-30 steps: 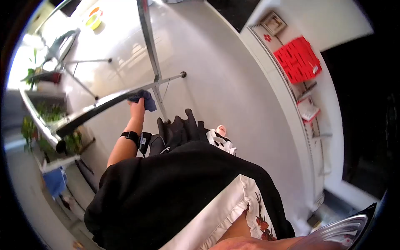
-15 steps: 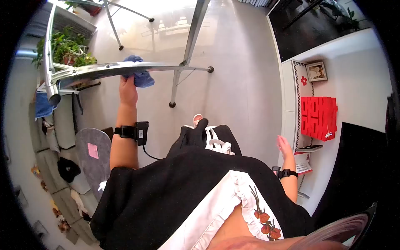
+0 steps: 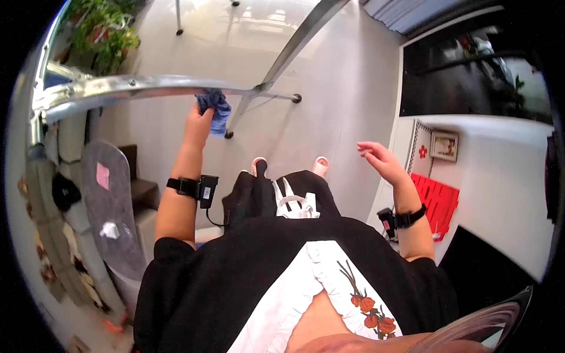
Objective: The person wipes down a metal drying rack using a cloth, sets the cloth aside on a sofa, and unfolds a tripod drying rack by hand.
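Note:
My left hand is closed on a blue cloth, which hangs down beside my fingers. The cloth's upper part presses against the underside of a shiny metal rail, part of a tubular rack. Some of my left fingers are hidden by the cloth and the rail. To the right, my right hand is raised in the air with its fingers loosely stretched out and nothing in them. It touches nothing and is nearest to the white cabinet side.
A metal leg rises from the rail joint. At left are potted plants and a grey oval board with a pink paper. On the right stand a red slatted box, a framed picture and a black panel.
My left hand and the cloth have moved right along the rail, nearer to the joint. My right hand has risen and come inward. My view has shifted, and both feet now show.

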Action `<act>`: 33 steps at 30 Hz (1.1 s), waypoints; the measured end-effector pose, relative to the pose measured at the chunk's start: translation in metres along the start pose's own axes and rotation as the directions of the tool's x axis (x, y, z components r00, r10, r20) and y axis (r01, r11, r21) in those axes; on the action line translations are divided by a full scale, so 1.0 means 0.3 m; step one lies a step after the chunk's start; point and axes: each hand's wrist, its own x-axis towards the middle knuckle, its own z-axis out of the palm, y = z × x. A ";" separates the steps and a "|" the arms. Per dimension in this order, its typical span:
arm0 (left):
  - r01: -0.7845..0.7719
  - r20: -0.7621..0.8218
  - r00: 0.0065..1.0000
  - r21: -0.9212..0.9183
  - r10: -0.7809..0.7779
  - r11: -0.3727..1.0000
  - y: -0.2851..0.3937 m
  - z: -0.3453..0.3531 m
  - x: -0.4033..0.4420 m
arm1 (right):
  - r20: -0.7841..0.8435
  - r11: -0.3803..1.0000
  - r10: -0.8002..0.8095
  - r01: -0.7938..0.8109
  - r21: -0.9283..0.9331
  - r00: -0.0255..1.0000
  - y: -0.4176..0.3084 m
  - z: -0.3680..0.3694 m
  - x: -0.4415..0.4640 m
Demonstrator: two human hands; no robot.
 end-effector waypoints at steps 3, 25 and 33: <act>0.027 -0.203 0.979 -0.030 -0.033 0.999 -0.068 0.036 -0.093 | 0.184 0.993 -0.077 0.092 -0.073 0.980 -0.037 -0.075 0.230; -0.596 -0.208 0.803 -0.272 0.559 0.755 -0.557 0.067 0.355 | -0.163 0.767 -0.631 0.581 -0.272 0.758 0.661 0.735 1.074; -0.916 -0.290 0.402 -0.117 0.868 0.385 -0.767 0.099 0.460 | -0.239 0.747 -0.664 0.614 -0.257 0.708 0.944 0.727 1.302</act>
